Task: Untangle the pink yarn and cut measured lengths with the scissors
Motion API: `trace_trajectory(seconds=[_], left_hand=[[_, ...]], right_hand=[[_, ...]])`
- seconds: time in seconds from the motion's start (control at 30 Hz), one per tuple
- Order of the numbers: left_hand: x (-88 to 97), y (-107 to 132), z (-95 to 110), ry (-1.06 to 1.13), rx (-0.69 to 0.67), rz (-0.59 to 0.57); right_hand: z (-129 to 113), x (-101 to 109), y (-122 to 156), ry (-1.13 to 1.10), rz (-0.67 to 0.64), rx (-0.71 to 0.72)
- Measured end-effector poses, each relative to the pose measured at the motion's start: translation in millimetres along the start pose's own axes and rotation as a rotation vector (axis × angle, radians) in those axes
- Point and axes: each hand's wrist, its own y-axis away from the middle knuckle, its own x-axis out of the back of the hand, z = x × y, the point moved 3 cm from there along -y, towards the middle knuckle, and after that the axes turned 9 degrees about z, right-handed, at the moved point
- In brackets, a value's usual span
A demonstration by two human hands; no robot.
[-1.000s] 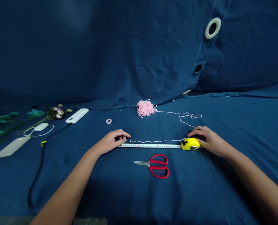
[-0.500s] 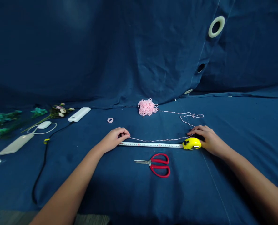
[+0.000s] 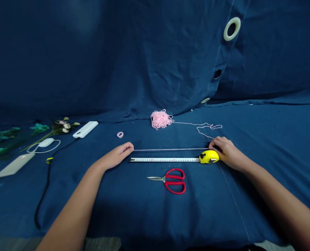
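Note:
A thin pink cord (image 3: 170, 150) runs straight and taut between my two hands. My left hand (image 3: 122, 153) pinches its free end, just above the tip of the measuring blade. On the other side my right hand (image 3: 224, 150) is closed on the cord, right beside the yellow tape measure (image 3: 207, 157). The white tape blade (image 3: 165, 160) lies pulled out to the left, parallel to the cord and a little nearer to me. From my right hand the cord loops back to a pink tangled bundle (image 3: 160, 119). Red-handled scissors (image 3: 175, 181) lie closed below the blade.
A small pink cord ring (image 3: 120, 134) lies left of the bundle. Further left are a white power bank (image 3: 85, 129) with a black cable (image 3: 48, 181), artificial flowers (image 3: 64, 126), and a flat white device (image 3: 15, 164). Blue cloth (image 3: 134, 209) covers the surface and hangs behind.
My left hand has moved left, off the tape's end, and the cord has gone from sagging to taut. The camera view has shifted slightly.

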Motion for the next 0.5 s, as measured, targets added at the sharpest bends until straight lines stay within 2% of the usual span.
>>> trace_trajectory(seconds=[0.27,0.5], left_hand=[[4.1,7.6,-4.2,0.025,0.036,-0.175],[4.7,5.8,-7.5,-0.011,0.066,-0.191]], right_hand=[[6.3,1.3,6.1,-0.015,-0.123,0.01],[1.9,6.0,4.4,-0.049,-0.186,0.012]])
